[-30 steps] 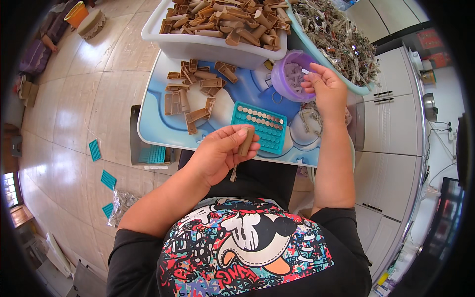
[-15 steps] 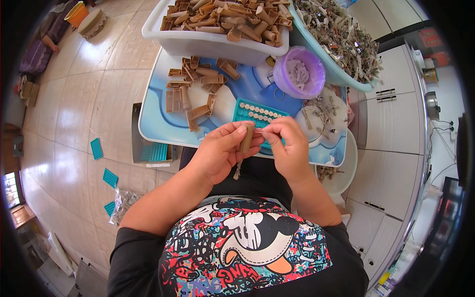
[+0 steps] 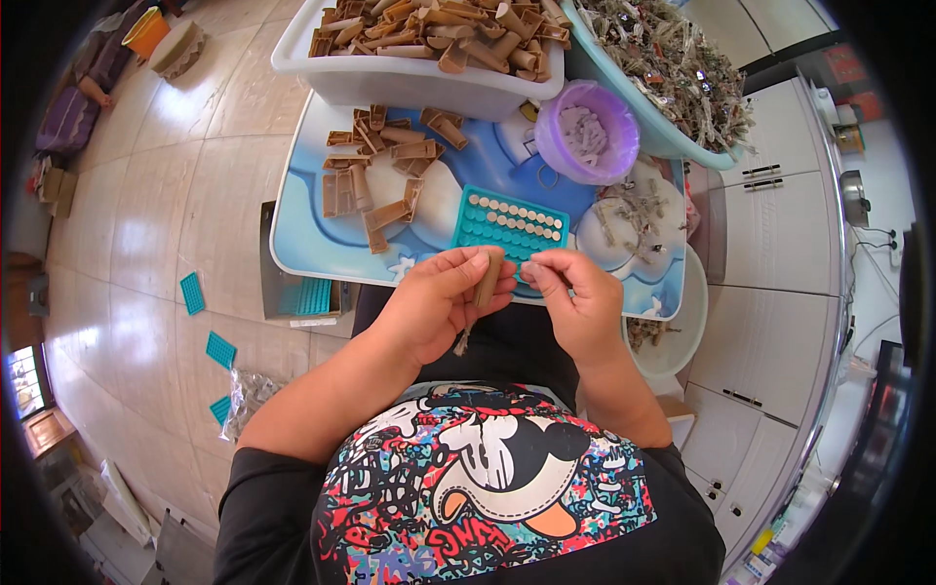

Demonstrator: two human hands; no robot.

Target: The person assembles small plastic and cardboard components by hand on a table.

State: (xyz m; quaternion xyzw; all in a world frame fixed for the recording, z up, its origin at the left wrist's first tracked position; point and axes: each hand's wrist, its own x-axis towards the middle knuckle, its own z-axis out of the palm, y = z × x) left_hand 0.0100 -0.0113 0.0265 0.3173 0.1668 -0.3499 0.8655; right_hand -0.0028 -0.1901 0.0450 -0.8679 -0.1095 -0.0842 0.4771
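My left hand (image 3: 436, 300) holds a small tan tube (image 3: 487, 277) upright between thumb and fingers, a thin string hanging below it. My right hand (image 3: 577, 297) is pinched shut right beside the tube's top, its fingertips on something too small to make out. Just beyond both hands lies a teal perforated tray (image 3: 509, 225) with a row of tan tubes standing in its far holes. A purple bowl (image 3: 587, 133) of small pale pieces stands further back on the right.
Loose tan tubes (image 3: 380, 175) lie on the blue and white table (image 3: 312, 244). Behind stand a white bin (image 3: 409, 73) of tubes and a pale tub (image 3: 673, 68) of grey scraps. A white bowl (image 3: 682, 331) sits at the right, teal trays (image 3: 210, 322) on the floor.
My right hand came back from the purple bowl to the tube held in my left hand and now pinches at its top. The left hand stayed in place.
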